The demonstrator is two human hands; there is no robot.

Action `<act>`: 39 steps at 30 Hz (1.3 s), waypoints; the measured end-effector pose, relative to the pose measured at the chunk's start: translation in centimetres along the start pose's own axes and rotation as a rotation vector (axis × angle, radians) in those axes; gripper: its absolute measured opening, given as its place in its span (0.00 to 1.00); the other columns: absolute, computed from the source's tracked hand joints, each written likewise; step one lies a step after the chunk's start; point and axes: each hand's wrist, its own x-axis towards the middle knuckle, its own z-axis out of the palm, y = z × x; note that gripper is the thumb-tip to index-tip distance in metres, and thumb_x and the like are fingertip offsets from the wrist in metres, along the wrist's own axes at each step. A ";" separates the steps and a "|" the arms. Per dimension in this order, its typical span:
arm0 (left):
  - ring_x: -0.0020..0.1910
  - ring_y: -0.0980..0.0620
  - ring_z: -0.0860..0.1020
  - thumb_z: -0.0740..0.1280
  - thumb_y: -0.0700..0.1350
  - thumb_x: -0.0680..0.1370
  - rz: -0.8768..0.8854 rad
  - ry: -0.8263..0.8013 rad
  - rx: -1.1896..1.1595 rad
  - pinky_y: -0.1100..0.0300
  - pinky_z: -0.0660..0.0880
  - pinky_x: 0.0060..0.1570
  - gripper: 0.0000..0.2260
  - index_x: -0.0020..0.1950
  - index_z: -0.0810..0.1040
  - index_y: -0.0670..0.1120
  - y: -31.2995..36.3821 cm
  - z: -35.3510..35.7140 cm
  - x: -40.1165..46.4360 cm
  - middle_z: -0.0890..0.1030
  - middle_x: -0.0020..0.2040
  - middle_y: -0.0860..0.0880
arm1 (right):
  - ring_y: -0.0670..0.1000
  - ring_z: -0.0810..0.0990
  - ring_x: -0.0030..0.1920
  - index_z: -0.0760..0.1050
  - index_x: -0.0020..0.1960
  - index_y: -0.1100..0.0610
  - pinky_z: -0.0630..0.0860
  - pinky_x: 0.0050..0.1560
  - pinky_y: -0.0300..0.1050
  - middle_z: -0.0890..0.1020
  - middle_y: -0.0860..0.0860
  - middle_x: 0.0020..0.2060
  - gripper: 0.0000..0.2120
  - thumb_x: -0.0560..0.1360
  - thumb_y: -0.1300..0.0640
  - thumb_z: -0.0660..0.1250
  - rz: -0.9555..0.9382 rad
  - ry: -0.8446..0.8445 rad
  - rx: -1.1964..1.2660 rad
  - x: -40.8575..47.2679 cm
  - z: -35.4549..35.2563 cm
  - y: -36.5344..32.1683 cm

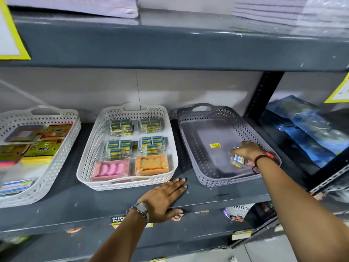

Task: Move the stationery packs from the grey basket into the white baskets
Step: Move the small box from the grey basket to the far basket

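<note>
The grey basket (pixel 190 129) stands on the right of the dark shelf. Inside it, near the front right corner, my right hand (pixel 247 151) is closed on a small clear stationery pack (pixel 238 161) with blue and yellow contents. The rest of the grey basket's floor shows only a yellow sticker. The middle white basket (pixel 88 157) holds several blue-yellow packs, a pink pack (pixel 111 169) and an orange pack (pixel 152 164). A second white basket (pixel 62 148) at the left holds colourful packs. My left hand (pixel 164 199) lies flat on the shelf, fingers apart.
The dark shelf board (pixel 217 195) runs under the baskets, with another shelf (pixel 170 48) close overhead. A black upright post (pixel 262 95) stands right of the grey basket. Blue plastic packets (pixel 306 129) lie beyond it. Price labels line the shelf's front edge.
</note>
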 end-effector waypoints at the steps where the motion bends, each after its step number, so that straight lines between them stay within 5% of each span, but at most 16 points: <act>1: 0.76 0.50 0.45 0.54 0.59 0.79 -0.003 -0.007 0.006 0.56 0.43 0.73 0.31 0.76 0.44 0.48 0.0 0.1 0.0 0.44 0.77 0.48 | 0.59 0.80 0.52 0.73 0.60 0.63 0.75 0.37 0.41 0.78 0.63 0.60 0.23 0.71 0.49 0.68 -0.013 0.017 0.038 -0.2 -0.2 -0.5; 4: 0.76 0.50 0.45 0.53 0.58 0.80 -0.016 -0.018 0.032 0.56 0.43 0.73 0.31 0.76 0.44 0.48 0.1 0.1 -0.2 0.43 0.77 0.48 | 0.60 0.78 0.57 0.72 0.61 0.61 0.80 0.50 0.51 0.76 0.62 0.61 0.23 0.70 0.51 0.69 -0.112 0.081 0.137 -0.7 -0.7 -2.1; 10: 0.76 0.48 0.47 0.56 0.56 0.80 -0.057 0.023 0.028 0.52 0.42 0.73 0.29 0.76 0.49 0.47 -0.2 -0.4 -4.0 0.48 0.77 0.46 | 0.58 0.77 0.60 0.71 0.65 0.53 0.74 0.60 0.49 0.79 0.58 0.60 0.27 0.68 0.51 0.71 -0.466 0.211 0.137 -3.6 -1.2 -8.8; 13: 0.74 0.44 0.56 0.62 0.54 0.78 -0.119 0.094 0.018 0.43 0.52 0.71 0.29 0.74 0.58 0.44 -1.0 -1.2 -7.9 0.57 0.75 0.44 | 0.58 0.77 0.59 0.67 0.67 0.57 0.73 0.54 0.45 0.79 0.59 0.59 0.32 0.67 0.51 0.73 -0.594 0.198 0.162 -5.7 -0.1 -13.3; 17: 0.65 0.41 0.72 0.73 0.52 0.70 -0.222 0.188 0.106 0.42 0.73 0.56 0.30 0.68 0.71 0.41 -3.0 -1.9 -14.2 0.73 0.68 0.41 | 0.56 0.79 0.55 0.74 0.59 0.61 0.68 0.42 0.37 0.80 0.59 0.57 0.22 0.67 0.55 0.74 -0.787 0.160 0.198 -8.8 2.5 -19.5; 21: 0.68 0.38 0.67 0.71 0.51 0.73 -0.383 0.213 0.024 0.37 0.65 0.63 0.30 0.70 0.66 0.40 -5.8 -1.9 -19.1 0.67 0.71 0.40 | 0.56 0.78 0.59 0.75 0.61 0.60 0.72 0.58 0.44 0.80 0.58 0.59 0.23 0.68 0.59 0.73 -0.951 0.052 0.226 -12.6 5.7 -25.0; 27: 0.75 0.47 0.51 0.62 0.59 0.77 -0.448 0.157 -0.018 0.53 0.47 0.73 0.33 0.75 0.54 0.45 -10.6 -1.6 -22.1 0.51 0.77 0.46 | 0.51 0.79 0.52 0.76 0.60 0.58 0.75 0.56 0.46 0.82 0.58 0.57 0.23 0.66 0.59 0.74 -1.166 -0.132 0.253 -18.3 12.4 -33.2; 39: 0.70 0.41 0.66 0.72 0.59 0.70 -0.258 0.261 -0.079 0.46 0.63 0.69 0.34 0.69 0.68 0.41 -13.9 -2.0 -22.1 0.68 0.71 0.40 | 0.56 0.78 0.55 0.76 0.58 0.62 0.75 0.56 0.49 0.81 0.58 0.55 0.25 0.65 0.53 0.76 -1.255 -0.302 -0.045 -22.4 22.6 -41.5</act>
